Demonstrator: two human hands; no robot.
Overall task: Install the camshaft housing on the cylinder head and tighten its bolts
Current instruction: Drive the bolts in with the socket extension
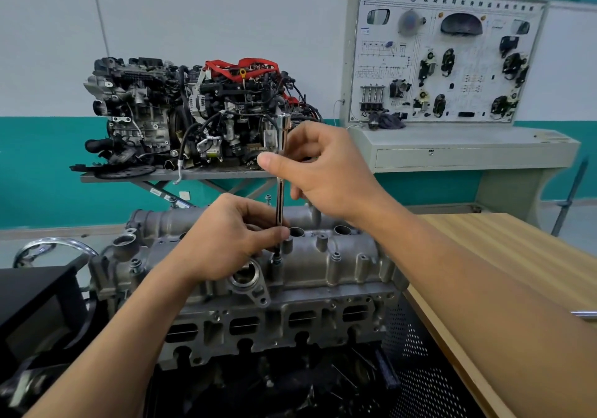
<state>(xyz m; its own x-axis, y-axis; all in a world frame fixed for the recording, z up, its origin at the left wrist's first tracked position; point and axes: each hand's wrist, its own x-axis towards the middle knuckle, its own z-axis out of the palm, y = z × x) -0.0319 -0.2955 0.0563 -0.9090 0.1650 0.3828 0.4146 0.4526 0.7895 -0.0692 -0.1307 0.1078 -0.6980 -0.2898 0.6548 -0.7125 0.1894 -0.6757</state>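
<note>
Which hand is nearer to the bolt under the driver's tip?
Left. The left hand pinches the driver low on its shaft, just above the bolt. The right hand holds the shaft near its top, well above the camshaft housing.

Soft, even indoor light keeps the room bright, with only faint shadows. A glint runs down the metal rod. The display board is slightly blurred, most at the top right corner. Wide-angle distortion bends the wooden surface at the edge. Beneath the cylinder head it is dark.
</note>
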